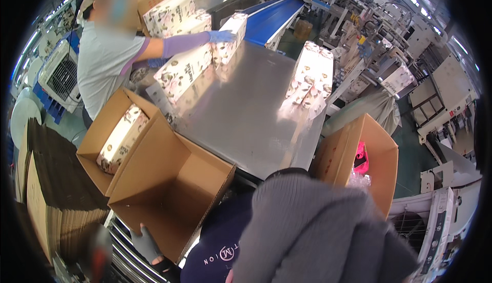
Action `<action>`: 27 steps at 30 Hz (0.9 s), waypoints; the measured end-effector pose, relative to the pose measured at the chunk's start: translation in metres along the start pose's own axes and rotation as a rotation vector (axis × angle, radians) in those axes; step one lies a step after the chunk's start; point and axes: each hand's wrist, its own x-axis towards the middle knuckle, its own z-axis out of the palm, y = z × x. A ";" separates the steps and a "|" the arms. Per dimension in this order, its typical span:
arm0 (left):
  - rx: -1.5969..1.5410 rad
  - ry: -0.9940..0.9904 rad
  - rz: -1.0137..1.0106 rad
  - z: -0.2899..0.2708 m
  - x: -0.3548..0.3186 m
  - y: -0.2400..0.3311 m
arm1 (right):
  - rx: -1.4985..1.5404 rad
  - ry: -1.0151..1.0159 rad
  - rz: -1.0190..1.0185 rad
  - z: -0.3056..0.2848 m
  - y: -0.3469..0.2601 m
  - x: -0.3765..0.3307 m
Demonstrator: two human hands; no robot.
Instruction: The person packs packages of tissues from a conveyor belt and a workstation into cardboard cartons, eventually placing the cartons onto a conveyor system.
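Observation:
My left hand (145, 244), in a grey glove with bare fingertips, is at the near rim of an open cardboard box (202, 165). One fingertip reaches over the rim; the other fingers are partly hidden. Bare brown walls show inside this box. My right arm in a grey sleeve (312, 226) fills the lower middle, bent and blurred, and the right hand does not show. Just beyond the near box stands a second open cardboard box (97, 139), with a white floral-print pack (122, 139) inside.
Ahead is a metal table (241, 108) with floral packs (310, 73) at its right. Across it a co-worker (107, 62) in purple sleeves and blue gloves touches another pack. A blue conveyor (274, 19) lies beyond. Flattened cardboard (56, 196) is stacked left; an open carton (382, 165) stands right.

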 end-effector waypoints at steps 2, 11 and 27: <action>0.164 0.117 -0.022 -0.032 -0.032 0.021 | 0.113 0.022 0.030 0.001 0.010 -0.004; -0.005 -0.037 0.088 -0.006 -0.008 0.020 | -0.408 0.020 0.456 -0.056 -0.011 -0.023; 0.476 0.087 -0.172 -0.005 -0.010 0.051 | -2.112 -0.583 2.069 -0.446 -0.013 -0.236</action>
